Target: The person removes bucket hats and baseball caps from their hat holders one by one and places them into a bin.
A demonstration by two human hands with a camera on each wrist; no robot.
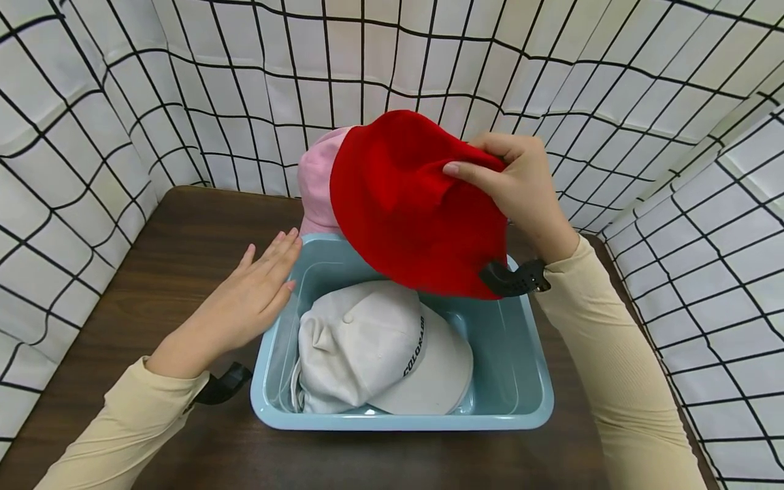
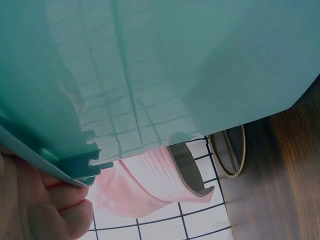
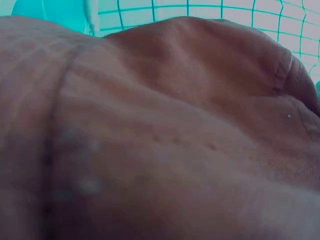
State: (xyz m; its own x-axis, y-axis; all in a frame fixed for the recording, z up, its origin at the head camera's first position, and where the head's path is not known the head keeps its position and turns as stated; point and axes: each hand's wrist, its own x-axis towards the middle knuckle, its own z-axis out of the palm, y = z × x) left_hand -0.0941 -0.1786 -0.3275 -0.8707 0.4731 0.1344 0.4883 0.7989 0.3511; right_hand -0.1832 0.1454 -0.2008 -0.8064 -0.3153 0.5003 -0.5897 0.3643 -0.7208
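In the head view, my right hand (image 1: 520,180) pinches a red hat (image 1: 410,204) at its edge, thumb on top, and holds it up over the back of a light blue plastic basin (image 1: 398,422). Cloth (image 3: 200,100) fills most of the right wrist view at close range. My left hand (image 1: 251,299) rests at the basin's left rim with straight fingers. The left wrist view has its fingertips right at the rim, beside the outer wall (image 2: 175,65). A white baseball cap (image 1: 367,347) with dark lettering lies in the basin, its brim to the right.
Behind the basin stands a pink hat (image 1: 318,180), partly hidden by the red one. The dark wooden table (image 1: 202,238) is enclosed at the back and sides by black wire grid (image 1: 361,75) before white sheeting. A thin metal loop (image 2: 230,150) shows near the pink hat.
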